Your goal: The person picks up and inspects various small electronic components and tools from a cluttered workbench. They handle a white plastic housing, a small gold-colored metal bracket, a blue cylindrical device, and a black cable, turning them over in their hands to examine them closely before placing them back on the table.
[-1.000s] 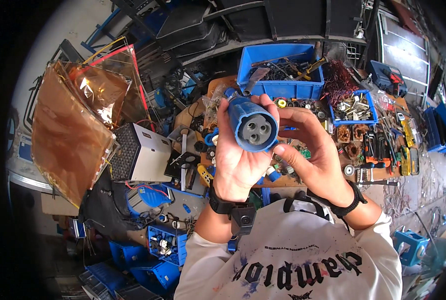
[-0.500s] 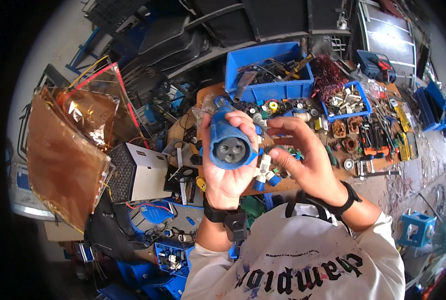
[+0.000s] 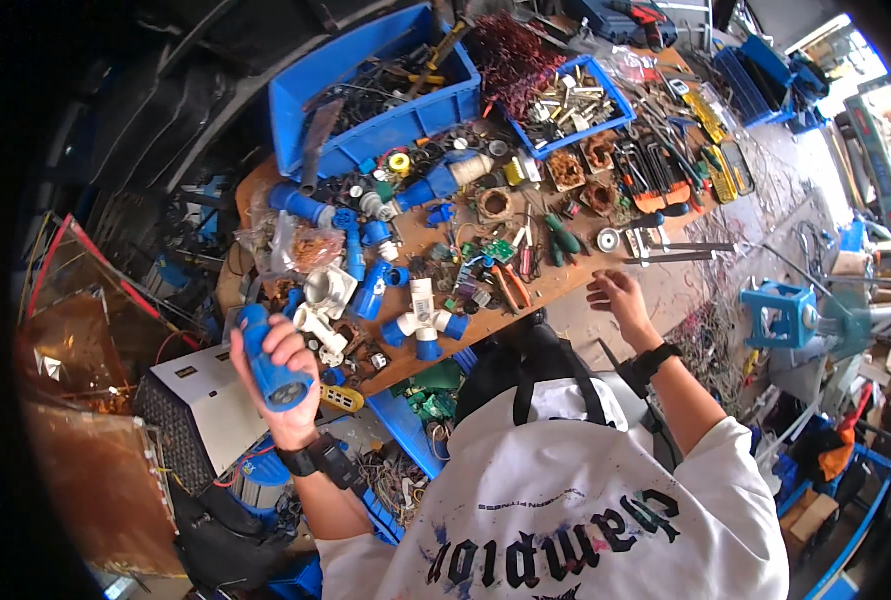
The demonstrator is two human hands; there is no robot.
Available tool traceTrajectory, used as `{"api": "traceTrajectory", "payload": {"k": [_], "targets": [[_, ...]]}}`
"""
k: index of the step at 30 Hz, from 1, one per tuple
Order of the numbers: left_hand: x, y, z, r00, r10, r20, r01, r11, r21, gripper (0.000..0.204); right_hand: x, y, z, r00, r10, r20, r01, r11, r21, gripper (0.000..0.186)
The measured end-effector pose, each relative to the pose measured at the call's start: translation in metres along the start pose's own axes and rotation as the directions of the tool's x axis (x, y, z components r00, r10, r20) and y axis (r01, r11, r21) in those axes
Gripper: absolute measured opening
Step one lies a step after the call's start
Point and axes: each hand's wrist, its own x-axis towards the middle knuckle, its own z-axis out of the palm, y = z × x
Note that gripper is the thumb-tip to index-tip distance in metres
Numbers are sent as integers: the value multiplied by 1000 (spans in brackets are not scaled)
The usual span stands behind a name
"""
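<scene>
A blue industrial connector [image 3: 284,372], its dark round face with pin holes turned toward me, is wrapped by the fingers of my left hand [image 3: 291,400]. That hand is raised at the left end of the wooden table, beside a white box with a dark mesh side [image 3: 211,385]. Nothing shows in my right hand [image 3: 618,303], which hangs over the table's front edge with its fingers loosely apart. Between the hands stands a white cross-shaped fitting with blue ends [image 3: 423,310]. Pliers with orange handles [image 3: 513,290] lie nearer to my right hand.
A large blue bin [image 3: 396,125] of metal parts stands at the table's back. Right of it sits a small blue tray [image 3: 621,112] with metal pieces. Hand tools [image 3: 656,175] crowd the right end. A blue stool [image 3: 781,305] stands on the floor at right.
My view has swung to the right. My left hand has carried the connector left and tilted it. My right hand has drawn away to the right, off the middle of the table.
</scene>
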Motion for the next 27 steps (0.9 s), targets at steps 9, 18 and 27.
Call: {"api": "traceTrajectory", "payload": {"k": [9,18,27], "targets": [[-2,-8,-16,962,139,-234,-126,990,69,39,47,103,5,961,276,18,-274,960,-54,26],[-5,-32,-19,883,263,-389,-203,961,189,39,135,106,13,914,-210,-346,70,924,-376,54],[-14,-41,-26,862,314,-399,-232,942,241,36,172,83,23,939,203,-278,-256,952,-167,51]]}}
